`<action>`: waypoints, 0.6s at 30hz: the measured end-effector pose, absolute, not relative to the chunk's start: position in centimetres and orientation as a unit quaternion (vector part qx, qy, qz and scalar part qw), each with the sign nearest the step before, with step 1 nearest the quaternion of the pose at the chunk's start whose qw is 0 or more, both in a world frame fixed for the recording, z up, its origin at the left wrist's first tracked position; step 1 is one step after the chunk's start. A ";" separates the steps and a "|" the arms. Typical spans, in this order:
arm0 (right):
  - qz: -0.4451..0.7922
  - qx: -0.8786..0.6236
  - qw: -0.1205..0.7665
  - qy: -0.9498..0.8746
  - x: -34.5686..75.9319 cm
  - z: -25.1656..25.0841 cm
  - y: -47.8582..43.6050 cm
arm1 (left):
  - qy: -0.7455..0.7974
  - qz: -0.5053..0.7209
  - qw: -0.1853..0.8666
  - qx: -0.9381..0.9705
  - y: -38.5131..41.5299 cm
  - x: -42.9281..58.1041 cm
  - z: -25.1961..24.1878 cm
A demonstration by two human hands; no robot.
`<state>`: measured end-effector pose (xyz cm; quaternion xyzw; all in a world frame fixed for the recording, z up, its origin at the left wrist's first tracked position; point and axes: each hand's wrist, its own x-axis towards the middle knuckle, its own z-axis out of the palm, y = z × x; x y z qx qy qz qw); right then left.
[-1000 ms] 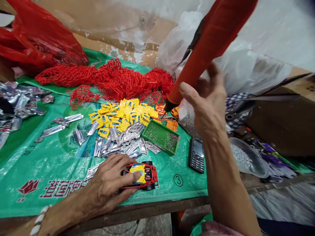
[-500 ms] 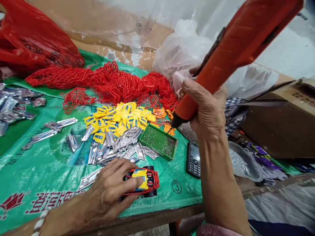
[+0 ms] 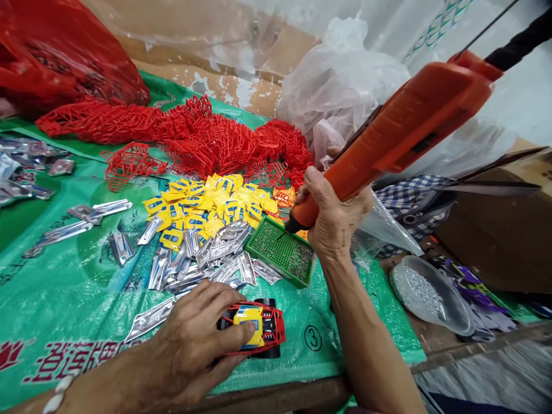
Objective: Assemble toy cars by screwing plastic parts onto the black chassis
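My left hand point(image 3: 207, 333) is closed around a toy car point(image 3: 254, 328) with a red frame, a yellow top panel and black wheels. It rests on the green sheet near the table's front edge. In my right hand point(image 3: 336, 215) is an orange electric screwdriver point(image 3: 388, 132), tilted with its bit pointing down and left. The tip of the bit is over the green screw tray point(image 3: 280, 253), whose perforated surface holds many small screws. Whether the bit touches a screw is too small to tell. Silvery metallic plastic parts point(image 3: 207, 259) lie between the toy car and the yellow panels point(image 3: 215, 204).
Red lattice frames point(image 3: 207, 138) are heaped behind the yellow panels. A red plastic bag point(image 3: 73, 63) stands at the back left. More silvery parts point(image 3: 26, 167) lie at far left. A clear bowl of small metal pieces point(image 3: 426, 293) and a cardboard box point(image 3: 495, 224) are at right.
The screwdriver and my right hand have moved left, bringing the bit further over the screw tray. My left hand still holds the toy car. The view has shifted slightly.
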<state>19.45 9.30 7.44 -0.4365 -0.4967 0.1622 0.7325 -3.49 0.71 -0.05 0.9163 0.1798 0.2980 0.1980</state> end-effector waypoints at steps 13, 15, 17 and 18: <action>0.136 -0.446 0.737 -0.490 19.7 7.2 10.2 | 0.157 0.319 0.221 0.908 0.8 -3.3 -0.4; 0.137 -0.449 0.733 -0.493 19.8 7.2 10.1 | 0.159 0.311 0.219 0.911 0.8 -3.3 -0.3; 0.135 -0.446 0.732 -0.497 19.7 7.2 10.0 | 0.161 0.303 0.215 0.914 0.8 -3.2 -0.2; 0.134 -0.442 0.734 -0.498 19.7 7.2 10.0 | 0.161 0.301 0.215 0.915 0.8 -3.2 -0.1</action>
